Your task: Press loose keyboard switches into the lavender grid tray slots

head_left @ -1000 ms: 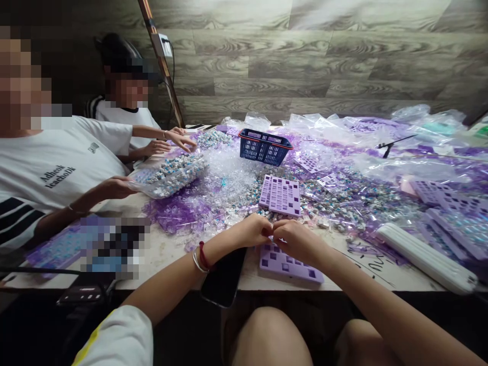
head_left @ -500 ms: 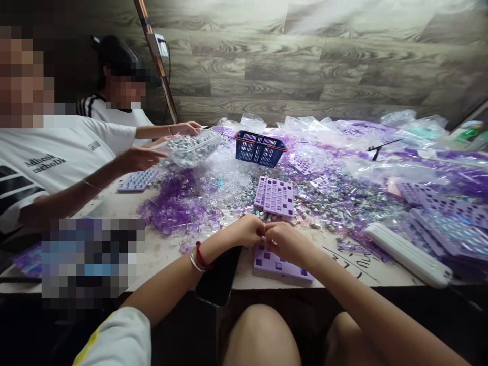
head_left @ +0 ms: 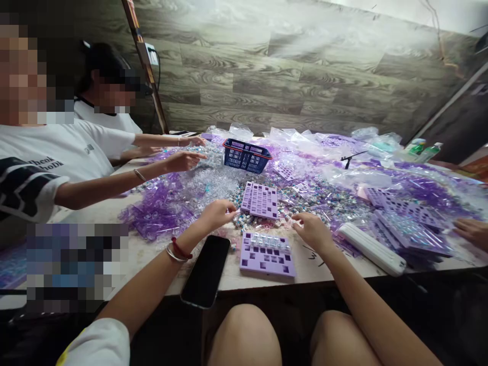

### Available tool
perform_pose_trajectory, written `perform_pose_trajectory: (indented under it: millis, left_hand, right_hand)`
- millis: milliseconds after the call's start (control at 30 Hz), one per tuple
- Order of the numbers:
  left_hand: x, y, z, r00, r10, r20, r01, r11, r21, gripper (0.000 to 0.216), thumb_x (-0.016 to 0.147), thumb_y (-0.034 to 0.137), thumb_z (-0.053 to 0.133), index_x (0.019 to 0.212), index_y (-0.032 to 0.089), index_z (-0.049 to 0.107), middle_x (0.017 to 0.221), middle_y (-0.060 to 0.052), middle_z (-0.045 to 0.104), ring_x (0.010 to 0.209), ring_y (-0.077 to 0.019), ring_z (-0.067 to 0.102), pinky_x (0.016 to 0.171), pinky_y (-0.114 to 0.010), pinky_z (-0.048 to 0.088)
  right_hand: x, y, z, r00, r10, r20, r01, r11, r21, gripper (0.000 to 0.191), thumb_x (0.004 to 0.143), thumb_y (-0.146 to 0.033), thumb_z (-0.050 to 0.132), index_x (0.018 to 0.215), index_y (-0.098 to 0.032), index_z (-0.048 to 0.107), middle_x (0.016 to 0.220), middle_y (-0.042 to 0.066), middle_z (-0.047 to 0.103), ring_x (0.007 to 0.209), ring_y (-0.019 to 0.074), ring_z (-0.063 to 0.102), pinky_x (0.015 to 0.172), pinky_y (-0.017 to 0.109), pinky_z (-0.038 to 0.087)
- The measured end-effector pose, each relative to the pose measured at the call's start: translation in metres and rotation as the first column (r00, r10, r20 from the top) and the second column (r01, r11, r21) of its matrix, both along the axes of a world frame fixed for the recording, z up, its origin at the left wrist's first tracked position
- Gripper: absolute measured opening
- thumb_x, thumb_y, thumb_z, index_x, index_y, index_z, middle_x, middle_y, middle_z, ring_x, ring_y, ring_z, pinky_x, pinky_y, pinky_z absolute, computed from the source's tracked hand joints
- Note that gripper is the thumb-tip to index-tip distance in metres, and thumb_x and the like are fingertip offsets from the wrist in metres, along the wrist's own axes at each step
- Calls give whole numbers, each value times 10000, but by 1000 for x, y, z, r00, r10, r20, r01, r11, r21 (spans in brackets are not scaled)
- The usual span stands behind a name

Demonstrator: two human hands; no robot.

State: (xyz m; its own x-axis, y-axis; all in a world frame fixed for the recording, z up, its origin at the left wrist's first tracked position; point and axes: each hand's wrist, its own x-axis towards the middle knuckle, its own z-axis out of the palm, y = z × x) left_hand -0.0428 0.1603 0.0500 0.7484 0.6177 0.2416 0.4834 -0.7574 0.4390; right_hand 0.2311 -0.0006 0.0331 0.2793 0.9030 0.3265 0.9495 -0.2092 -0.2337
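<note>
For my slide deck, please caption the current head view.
Left hand and right hand by loose small parts, a purple tray and black phone in the foreground.

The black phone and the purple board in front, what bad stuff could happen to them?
The black phone pokes over the edge of the table, so the left forearm beside it might nudge it off. The purple board, with clear pieces toward its far side, lies close to that edge too; a bump could perhaps scatter them.

other person's hand (head_left: 473, 233): cut off at right | back board (head_left: 246, 198): partly hidden | left hand (head_left: 216, 214), right hand (head_left: 314, 232): anything held too tiny to tell
</note>
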Motion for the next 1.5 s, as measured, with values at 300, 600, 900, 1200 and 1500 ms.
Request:
perform_pose_trajectory:
  millis: [300,600,900,1200,1500]
  left_hand:
    - [-13,22,-10,962,132,-239,-102,986,135,226,778,204,605,989,151,668,1029,-97,572,981,-228,544,905,-314,422]
    - [-13,22,-10,983,104,-149,-102,995,18,212,731,133,544,916,127,647,941,-75,635,861,-201,577,795,-286,462]
    - [-19,34,-13,994,11,-106,-14,999,-35,429,616,-17,440,936,120,692,916,-52,683,776,-152,608,734,-229,475]
    - [-14,33,-19,995,-9,-97,13,999,49,261,661,-9,531,798,123,710,823,-53,678,764,-153,601,752,-229,465]
    - [-11,32,-17,990,79,120,-94,988,122,230,832,105,517,959,153,703,899,-57,679,802,-148,609,799,-250,474]
  right_hand:
    - [-1,19,-18,998,-2,65,0,1000,31,374,801,-30,463,1114,-155,626,1106,106,661,1042,228,594,870,327,458]
    - [-5,30,-19,999,-21,25,22,1000,-21,113,817,-181,547,805,-168,659,829,85,689,771,216,635,663,285,440]
    - [-2,23,-9,983,-13,-183,52,976,213,156,768,-238,542,827,-159,662,859,93,695,671,204,644,654,304,466]
    - [-53,6,19,746,344,-570,-201,933,300,255,772,-384,600,913,-181,665,784,68,709,665,212,669,583,296,524]
    - [-97,12,7,718,574,-393,-525,818,237,139,761,-156,597,890,-201,625,836,30,670,744,175,630,682,296,508]
